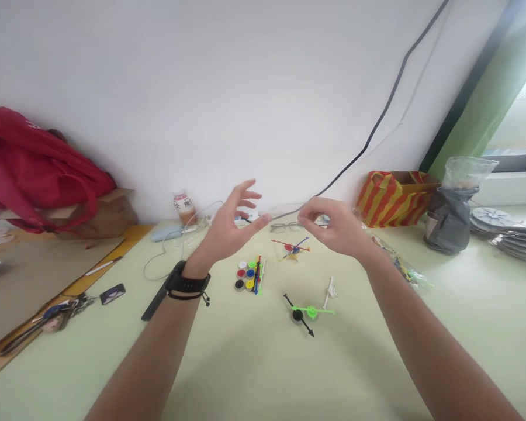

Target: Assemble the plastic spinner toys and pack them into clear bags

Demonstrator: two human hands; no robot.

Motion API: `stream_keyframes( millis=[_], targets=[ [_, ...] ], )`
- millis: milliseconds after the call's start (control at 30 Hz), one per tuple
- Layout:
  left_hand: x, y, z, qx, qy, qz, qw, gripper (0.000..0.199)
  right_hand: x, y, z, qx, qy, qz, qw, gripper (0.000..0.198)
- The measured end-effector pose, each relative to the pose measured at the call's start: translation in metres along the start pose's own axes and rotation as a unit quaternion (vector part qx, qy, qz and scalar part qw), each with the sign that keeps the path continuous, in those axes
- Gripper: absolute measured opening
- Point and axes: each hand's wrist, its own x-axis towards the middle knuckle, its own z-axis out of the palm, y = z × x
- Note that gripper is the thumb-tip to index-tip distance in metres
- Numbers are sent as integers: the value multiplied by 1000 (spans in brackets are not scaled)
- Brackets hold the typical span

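My left hand (234, 228) is raised above the table with its fingers spread and nothing in them. A black watch (187, 283) and a thin bracelet sit on that wrist. Level with it, my right hand (333, 225) has its fingers curled and thumb and fingertips together; anything pinched there is hidden. Below the hands lie several coloured discs (250, 273) in rows beside thin plastic pointers (258, 275). Nearer me, a black spinner (297, 316) touches a green spinner (312, 312), with a white pointer piece (330, 292) close by. Farther back are red, blue and yellow spinners (291, 248).
Behind the hands are eyeglasses (287, 227), a bottle (184, 207) and a dark cable (377, 126) along the wall. At right stand a striped bag (390, 199), a grey bag (449, 222) and stacked discs (508, 237). Keys (70, 307) and a red backpack (39, 169) are left.
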Motion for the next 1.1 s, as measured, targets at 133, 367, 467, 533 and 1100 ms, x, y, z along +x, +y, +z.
stream_keyframes(
  millis=[133,367,467,533,1100],
  targets=[
    [-4,-19,14,-100,-84,-64,989,65,0,-4,-1,1,15,8,1000,8],
    [-20,-46,64,-320,-274,-171,891,63,-1,0,1,4,12,38,999,13],
    [-23,-56,70,-319,-272,-207,884,55,-1,4,1,-2,48,47,998,35],
    [-22,-64,68,-310,-244,-235,889,55,0,5,1,-20,70,50,996,31],
    [-19,-93,67,-284,-88,-278,913,54,-30,16,100,66,-579,126,803,12]
  ],
)
